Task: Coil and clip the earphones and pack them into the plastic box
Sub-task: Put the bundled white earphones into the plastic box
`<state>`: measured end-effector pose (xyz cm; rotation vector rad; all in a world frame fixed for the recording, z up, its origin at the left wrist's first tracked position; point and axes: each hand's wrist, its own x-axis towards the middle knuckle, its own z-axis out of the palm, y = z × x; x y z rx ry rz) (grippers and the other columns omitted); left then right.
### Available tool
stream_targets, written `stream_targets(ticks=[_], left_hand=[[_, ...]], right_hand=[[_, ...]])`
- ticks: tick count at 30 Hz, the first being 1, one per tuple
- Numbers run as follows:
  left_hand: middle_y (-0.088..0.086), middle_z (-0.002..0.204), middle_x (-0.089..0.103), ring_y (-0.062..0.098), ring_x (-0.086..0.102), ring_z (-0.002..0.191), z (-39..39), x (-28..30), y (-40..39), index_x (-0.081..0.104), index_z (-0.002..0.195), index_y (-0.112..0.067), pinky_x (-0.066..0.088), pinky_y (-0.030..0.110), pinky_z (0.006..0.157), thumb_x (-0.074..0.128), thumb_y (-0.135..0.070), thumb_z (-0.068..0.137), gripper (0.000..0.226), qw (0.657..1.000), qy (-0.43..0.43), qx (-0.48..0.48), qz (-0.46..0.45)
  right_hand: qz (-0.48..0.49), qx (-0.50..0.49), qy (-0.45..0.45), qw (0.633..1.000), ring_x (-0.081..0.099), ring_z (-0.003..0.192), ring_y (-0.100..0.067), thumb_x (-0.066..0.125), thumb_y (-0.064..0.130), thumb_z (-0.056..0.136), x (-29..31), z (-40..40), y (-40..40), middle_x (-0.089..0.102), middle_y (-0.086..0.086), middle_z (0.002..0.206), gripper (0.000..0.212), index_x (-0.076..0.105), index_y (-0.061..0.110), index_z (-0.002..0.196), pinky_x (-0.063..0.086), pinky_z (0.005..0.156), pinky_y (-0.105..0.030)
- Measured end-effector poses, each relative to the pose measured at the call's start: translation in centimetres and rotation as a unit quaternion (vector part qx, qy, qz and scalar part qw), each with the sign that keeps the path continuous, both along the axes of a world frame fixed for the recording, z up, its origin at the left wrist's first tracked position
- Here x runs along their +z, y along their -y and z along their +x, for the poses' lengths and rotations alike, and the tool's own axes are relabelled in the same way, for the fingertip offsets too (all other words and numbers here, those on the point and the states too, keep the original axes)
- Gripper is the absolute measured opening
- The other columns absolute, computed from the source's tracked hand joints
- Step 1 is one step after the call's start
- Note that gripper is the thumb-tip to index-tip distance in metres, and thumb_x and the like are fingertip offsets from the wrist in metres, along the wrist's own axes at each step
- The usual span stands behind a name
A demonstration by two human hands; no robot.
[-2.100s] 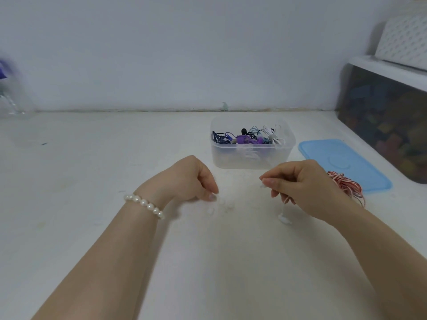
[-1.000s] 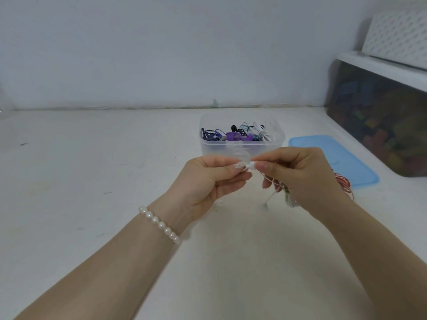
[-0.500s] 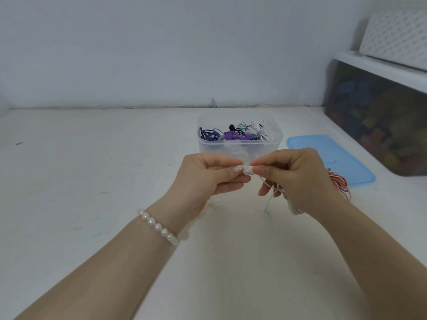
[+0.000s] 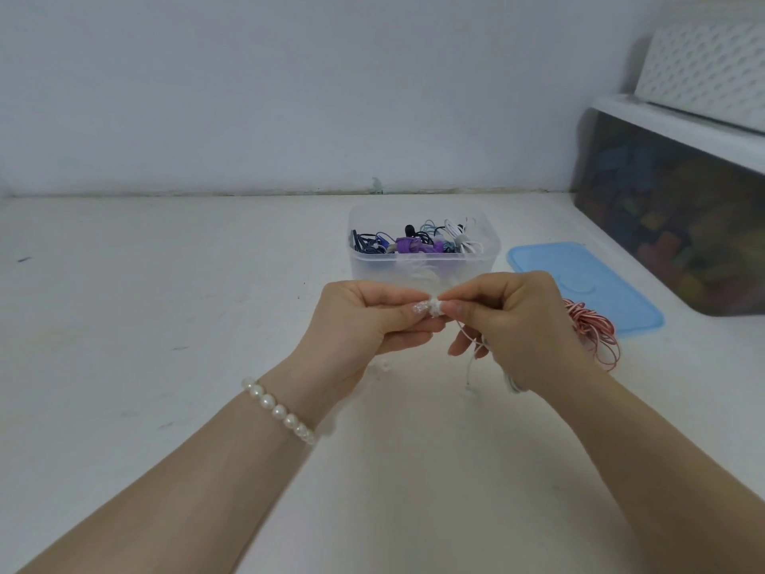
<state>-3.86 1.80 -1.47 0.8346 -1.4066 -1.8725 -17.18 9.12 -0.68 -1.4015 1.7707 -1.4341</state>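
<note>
My left hand (image 4: pixel 364 321) and my right hand (image 4: pixel 513 321) meet above the table, both pinching a small white clip (image 4: pixel 434 306) between thumb and fingertips. White earphones (image 4: pixel 470 366) hang from under my right hand, the coil mostly hidden by the palm, with one cable end reaching the table. Just beyond the hands stands the clear plastic box (image 4: pixel 422 267) holding several coiled earphones in blue, purple and white.
A blue lid (image 4: pixel 588 283) lies flat to the right of the box. Red-and-white coiled earphones (image 4: pixel 596 333) lie beside my right wrist. A dark storage bin (image 4: pixel 679 225) under a white shelf fills the right side. A small clear clip (image 4: pixel 383 368) lies on the table below my left hand.
My left hand rose from the table with a clip and came to my right hand. Both now hold the clip together in front of the box, almost still over the last half second.
</note>
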Motion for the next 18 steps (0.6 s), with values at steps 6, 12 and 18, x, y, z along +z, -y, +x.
stream_targets(ticks=[6,12,18], left_hand=[[0.012,0.069,0.072,0.018,0.071,0.066,-0.1,0.1,0.0,0.067,0.085,0.004,0.058,0.024,0.063,0.062,0.007,0.078,0.009,1.0,-0.005,0.01,0.002],[0.012,0.068,0.072,0.017,0.071,0.065,-0.2,0.1,-0.2,0.068,0.082,0.001,0.058,0.024,0.064,0.062,0.007,0.078,0.01,0.999,-0.016,0.022,0.017],[0.012,0.069,0.072,0.019,0.071,0.066,-0.3,0.1,-0.4,0.068,0.084,0.002,0.058,0.025,0.065,0.061,0.008,0.078,0.01,0.998,-0.029,0.033,0.033]], right_hand=[[0.001,-0.021,0.032,0.999,0.063,0.042,-0.014,0.066,0.003,0.08,-0.1,0.2,0.2,0.064,0.008,0.05,0.023,0.067,0.02,0.065,0.044,0.039,-0.019],[-0.017,-0.051,0.04,0.998,0.063,0.043,-0.015,0.066,0.003,0.08,-0.5,0.6,0.2,0.064,0.006,0.048,0.02,0.067,0.018,0.066,0.043,0.038,-0.019],[-0.029,-0.089,-0.051,0.994,0.063,0.047,-0.008,0.065,0.009,0.082,-1.2,1.2,0.4,0.066,0.005,0.058,0.012,0.071,0.015,0.076,0.046,0.047,-0.016]])
